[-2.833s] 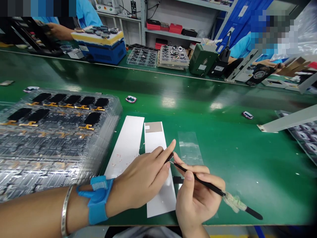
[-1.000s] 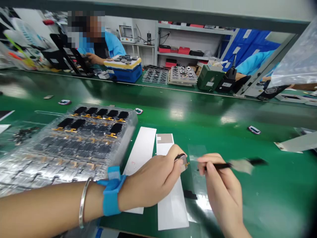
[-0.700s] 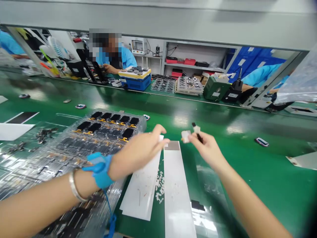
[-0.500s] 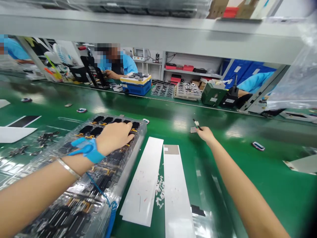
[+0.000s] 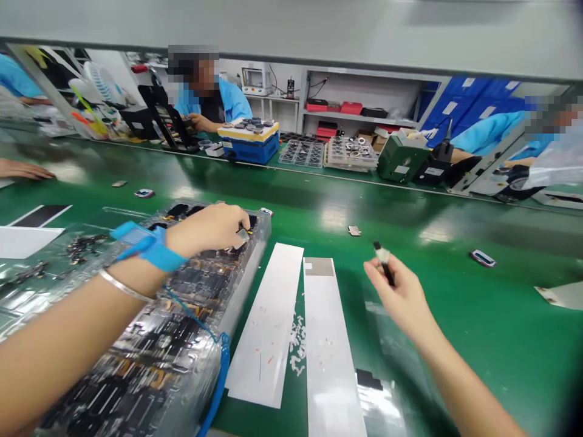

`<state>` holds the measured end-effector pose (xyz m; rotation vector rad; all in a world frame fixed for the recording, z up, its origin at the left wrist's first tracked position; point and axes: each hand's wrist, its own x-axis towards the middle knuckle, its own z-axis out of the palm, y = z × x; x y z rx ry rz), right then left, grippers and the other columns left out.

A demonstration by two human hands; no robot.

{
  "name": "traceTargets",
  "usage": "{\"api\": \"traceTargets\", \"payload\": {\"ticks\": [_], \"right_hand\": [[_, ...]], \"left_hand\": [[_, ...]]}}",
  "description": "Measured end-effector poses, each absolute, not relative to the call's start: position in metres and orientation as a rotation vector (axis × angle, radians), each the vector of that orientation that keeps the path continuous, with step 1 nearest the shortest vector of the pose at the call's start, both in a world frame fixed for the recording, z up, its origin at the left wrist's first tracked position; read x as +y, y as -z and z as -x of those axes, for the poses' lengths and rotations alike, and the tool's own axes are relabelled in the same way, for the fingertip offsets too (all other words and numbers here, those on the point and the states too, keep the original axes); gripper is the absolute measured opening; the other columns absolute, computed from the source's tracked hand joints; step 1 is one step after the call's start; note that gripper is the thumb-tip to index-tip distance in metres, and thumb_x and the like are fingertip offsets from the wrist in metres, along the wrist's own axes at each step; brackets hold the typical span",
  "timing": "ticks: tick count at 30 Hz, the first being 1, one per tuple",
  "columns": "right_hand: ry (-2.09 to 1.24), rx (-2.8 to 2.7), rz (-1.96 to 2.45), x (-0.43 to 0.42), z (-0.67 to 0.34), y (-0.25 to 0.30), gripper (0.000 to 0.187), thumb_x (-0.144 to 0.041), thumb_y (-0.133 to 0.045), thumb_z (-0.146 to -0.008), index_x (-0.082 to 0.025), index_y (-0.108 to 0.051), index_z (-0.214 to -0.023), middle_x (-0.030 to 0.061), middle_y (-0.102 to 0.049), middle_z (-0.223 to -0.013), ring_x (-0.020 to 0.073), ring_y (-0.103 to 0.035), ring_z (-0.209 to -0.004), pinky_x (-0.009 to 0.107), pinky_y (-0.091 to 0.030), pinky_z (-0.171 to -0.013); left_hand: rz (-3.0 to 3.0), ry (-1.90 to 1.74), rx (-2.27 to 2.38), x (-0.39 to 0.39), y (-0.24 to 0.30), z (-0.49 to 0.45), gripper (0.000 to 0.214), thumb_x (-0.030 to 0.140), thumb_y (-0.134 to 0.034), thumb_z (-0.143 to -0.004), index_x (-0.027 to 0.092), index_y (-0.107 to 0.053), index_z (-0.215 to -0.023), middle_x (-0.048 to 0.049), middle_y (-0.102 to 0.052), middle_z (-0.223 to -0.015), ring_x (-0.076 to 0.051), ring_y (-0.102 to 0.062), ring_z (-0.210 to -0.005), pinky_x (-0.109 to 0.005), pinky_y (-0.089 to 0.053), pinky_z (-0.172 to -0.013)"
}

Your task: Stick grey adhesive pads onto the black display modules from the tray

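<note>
Right hand (image 5: 401, 297) pulled back, pinching taped black tool (image 5: 384, 264) upright.

The left hand (image 5: 207, 226) pinched a small flat grey part (image 5: 243, 235) just above a stack of clear plastic trays (image 5: 248, 276), while the right hand (image 5: 401, 297) held upright a slim black tool (image 5: 386, 267) banded in white.

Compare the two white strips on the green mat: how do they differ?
The right white strip has a grey-brown patch at its far end, while the left white strip has none. The left strip slants and ends within view; the right strip runs off the bottom. Both lie on the green mat, flecked with small bits.
</note>
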<state>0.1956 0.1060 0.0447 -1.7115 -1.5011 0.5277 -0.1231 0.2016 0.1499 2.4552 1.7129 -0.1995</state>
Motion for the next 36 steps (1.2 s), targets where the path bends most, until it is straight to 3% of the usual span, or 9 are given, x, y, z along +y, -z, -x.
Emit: {"api": "traceTargets", "payload": {"ticks": [4, 7, 10, 12, 17, 20, 24, 31, 36], "right_hand": [[-0.723, -1.454, 1.454, 0.052, -0.168, -0.054, 0.022, -0.037, -0.056, -0.089, -0.020, -0.057, -0.076, -0.0041, -0.046, -0.065, 0.0097, -0.040, -0.056, 0.020, -0.033, -0.049], [-0.871, -1.442, 1.349, 0.041, -0.155, -0.056, 0.010, -0.029, -0.061, -0.085, -0.021, -0.062, -0.089, -0.0048, -0.048, -0.067, 0.0074, -0.042, -0.050, 0.018, -0.031, -0.044], [-0.934, -1.455, 1.315, 0.040, -0.152, -0.052, 0.031, -0.023, -0.069, -0.077, -0.023, -0.059, -0.105, -0.0029, -0.056, -0.082, 0.0044, -0.041, -0.046, 0.017, -0.027, -0.040], [-0.910, -1.472, 1.308, 0.040, -0.152, -0.046, 0.032, -0.020, -0.070, -0.076, -0.023, -0.057, -0.106, -0.0014, -0.059, -0.088, 0.0037, -0.040, -0.046, 0.018, -0.027, -0.040], [-0.778, -1.551, 1.271, 0.035, -0.147, -0.030, 0.012, -0.017, -0.059, -0.088, -0.024, -0.056, -0.096, -0.0063, -0.057, -0.070, 0.0046, -0.028, -0.041, 0.021, -0.026, -0.040], [-0.574, -1.646, 1.230, 0.031, -0.141, -0.027, 0.012, -0.011, -0.059, -0.089, -0.022, -0.059, -0.094, -0.0021, -0.061, -0.078, 0.0063, -0.042, -0.048, 0.022, -0.036, -0.047], [-0.369, -1.713, 1.184, 0.031, -0.137, -0.028, 0.017, -0.005, -0.061, -0.088, -0.019, -0.063, -0.097, 0.0034, -0.066, -0.086, 0.0113, -0.062, -0.069, 0.023, -0.047, -0.058], [-0.316, -1.766, 1.194, 0.032, -0.135, -0.023, 0.020, -0.003, -0.059, -0.088, -0.015, -0.064, -0.104, 0.0066, -0.068, -0.088, 0.0135, -0.066, -0.075, 0.023, -0.053, -0.063], [-0.363, -1.776, 1.224, 0.031, -0.131, -0.019, 0.020, -0.004, -0.054, -0.090, -0.015, -0.062, -0.104, 0.0065, -0.066, -0.088, 0.0137, -0.065, -0.076, 0.024, -0.050, -0.062]], "left_hand": [[-2.027, -0.100, 1.157, 0.191, -0.151, 0.101, 0.053, 0.025, -0.064, -0.078, 0.016, -0.054, -0.129, -0.0021, -0.070, -0.086, -0.019, -0.068, -0.074, -0.028, -0.052, -0.066], [-1.722, -0.301, 0.823, 0.161, -0.130, 0.070, 0.024, 0.023, -0.064, -0.081, 0.013, -0.065, -0.103, -0.0033, -0.068, -0.082, -0.018, -0.067, -0.079, -0.031, -0.052, -0.074], [-1.473, -0.382, 0.722, 0.128, -0.099, 0.046, 0.010, 0.023, -0.064, -0.084, 0.016, -0.056, -0.086, -0.0006, -0.063, -0.082, -0.016, -0.065, -0.079, -0.032, -0.052, -0.075], [-1.317, -0.390, 0.690, 0.111, -0.081, 0.040, 0.017, 0.028, -0.059, -0.089, 0.019, -0.046, -0.085, 0.0009, -0.060, -0.086, -0.016, -0.066, -0.082, -0.034, -0.053, -0.077], [-1.383, -0.248, 0.725, 0.097, -0.067, 0.043, 0.013, 0.034, -0.039, -0.101, 0.022, -0.039, -0.095, 0.0037, -0.056, -0.082, -0.011, -0.055, -0.067, -0.030, -0.047, -0.068], [-1.491, -0.230, 0.764, 0.100, -0.067, 0.043, 0.016, 0.033, -0.036, -0.102, 0.022, -0.044, -0.094, 0.0052, -0.053, -0.077, -0.010, -0.043, -0.061, -0.027, -0.039, -0.061], [-1.531, -0.230, 0.769, 0.102, -0.065, 0.041, 0.019, 0.033, -0.037, -0.102, 0.021, -0.048, -0.092, 0.0052, -0.053, -0.075, -0.010, -0.049, -0.062, -0.027, -0.042, -0.063], [-1.637, -0.244, 0.811, 0.102, -0.066, 0.042, 0.014, 0.029, -0.044, -0.099, 0.021, -0.052, -0.090, 0.0037, -0.057, -0.075, -0.014, -0.060, -0.071, -0.026, -0.046, -0.064], [-1.858, -0.221, 0.892, 0.100, -0.068, 0.042, 0.013, 0.026, -0.046, -0.097, 0.022, -0.055, -0.088, 0.0051, -0.058, -0.072, -0.012, -0.053, -0.064, -0.023, -0.035, -0.053]]}}
